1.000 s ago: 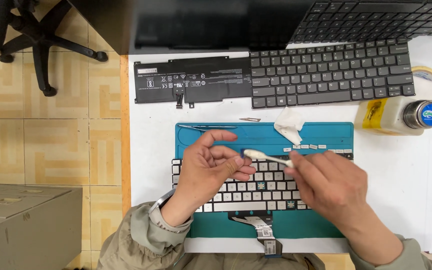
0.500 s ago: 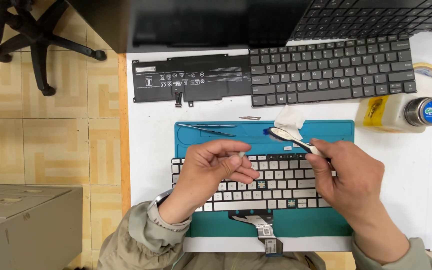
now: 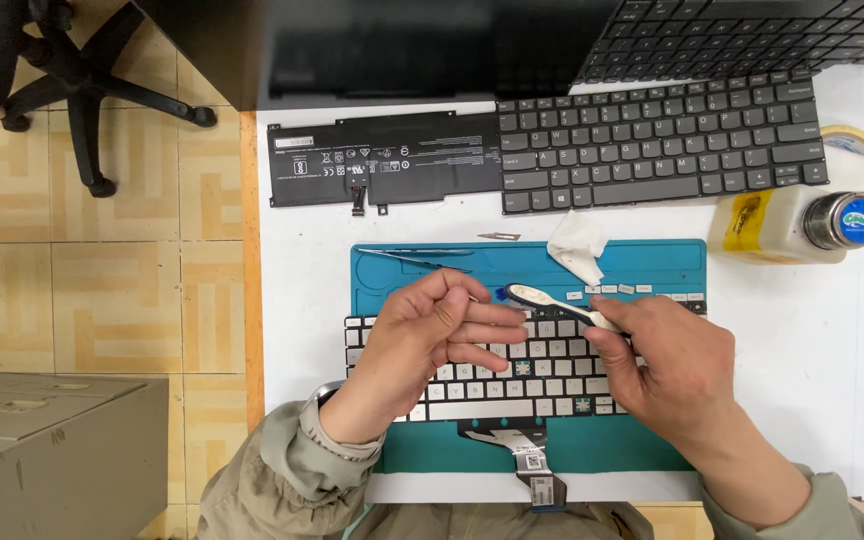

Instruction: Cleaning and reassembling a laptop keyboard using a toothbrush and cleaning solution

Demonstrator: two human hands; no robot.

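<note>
Fingers of my right hand [image 3: 667, 360] are closed around the handle of a small white brush [image 3: 552, 303], and I have swung it back: half a second ago its head was up by the crumpled white tissue [image 3: 579, 247], and now it points left, its tip almost touching a small blue piece pinched in the curled fingers of my left hand [image 3: 432, 335]. I judge that the brush now meets the piece in my left hand rather than the tissue. Both hands hover over the white keyboard [image 3: 512, 375], which has not moved on the teal mat [image 3: 652, 265]; a few sockets in it show bare, and several loose white keycaps [image 3: 642, 290] lie in a row on the mat above it. Only one container is in view, a pale plastic bottle [image 3: 797, 222] lying on its side at the right of the worktop [image 3: 802, 350], capped; I cannot tell what it holds. A dark keyboard [image 3: 657, 140] and a flat black battery [image 3: 382, 160] lie beyond the mat.
</note>
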